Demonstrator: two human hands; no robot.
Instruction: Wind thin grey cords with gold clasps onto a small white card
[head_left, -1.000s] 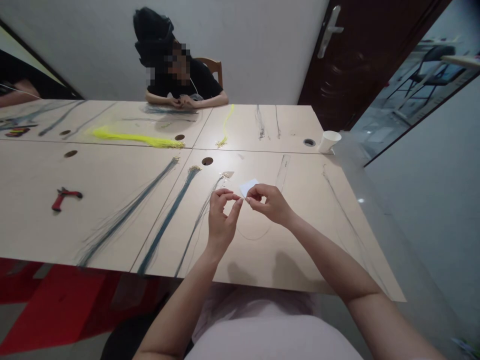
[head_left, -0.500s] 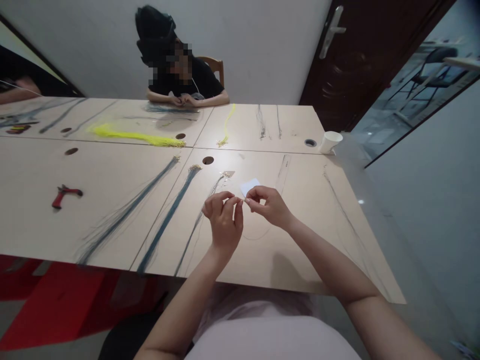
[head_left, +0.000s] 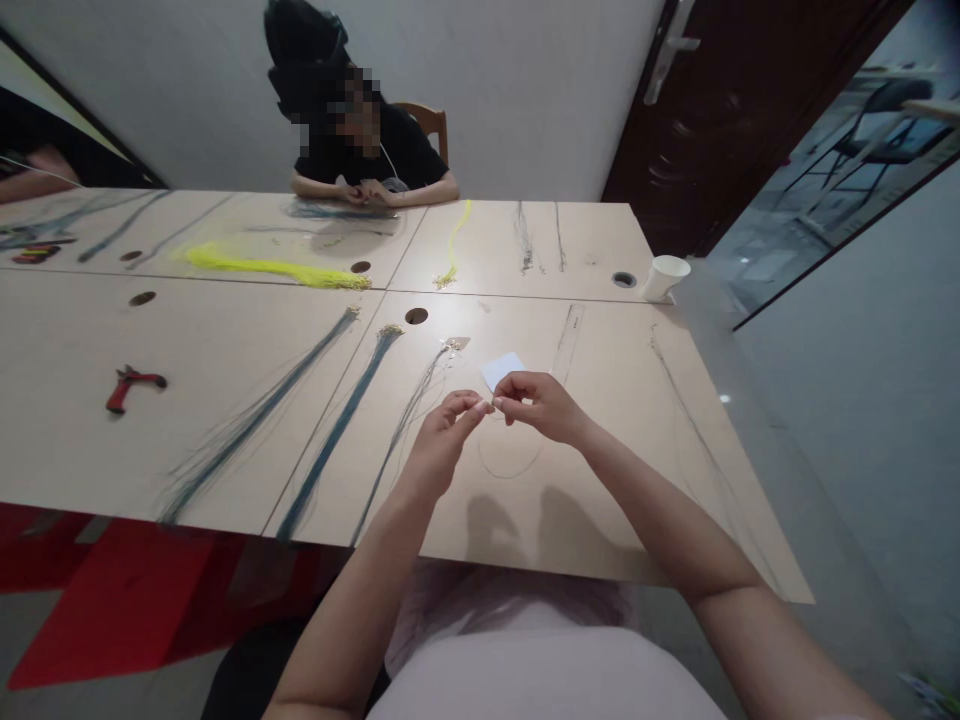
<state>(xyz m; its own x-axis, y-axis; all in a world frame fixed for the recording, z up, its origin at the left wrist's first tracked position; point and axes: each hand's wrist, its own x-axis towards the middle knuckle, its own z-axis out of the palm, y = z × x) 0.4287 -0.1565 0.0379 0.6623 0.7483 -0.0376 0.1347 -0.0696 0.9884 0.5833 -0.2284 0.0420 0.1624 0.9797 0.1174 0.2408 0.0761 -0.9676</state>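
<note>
My left hand (head_left: 444,432) and my right hand (head_left: 541,406) meet fingertip to fingertip above the table, each closed in a pinch. A thin cord (head_left: 511,476) curves in a loop below them, its ends running up to my fingers. Whatever tiny part sits between the fingertips is too small to make out. Just behind my right hand lies a small white paper (head_left: 501,370). Left of my hands is a thin bundle of dark cords (head_left: 397,430), with small gold-coloured pieces (head_left: 453,345) at its far end.
Two thicker blue-grey cord bundles (head_left: 337,430) and red-handled pliers (head_left: 133,388) lie to the left. A clear ruler (head_left: 570,340) is beyond my right hand. Farther back are yellow cords (head_left: 277,268), a tape roll (head_left: 624,280) and a white cup (head_left: 667,277). Another person (head_left: 375,150) sits opposite.
My left hand has turned and its fingers have drawn together toward my right fingertips. The cord loop shows more plainly below. My right hand has barely moved.
</note>
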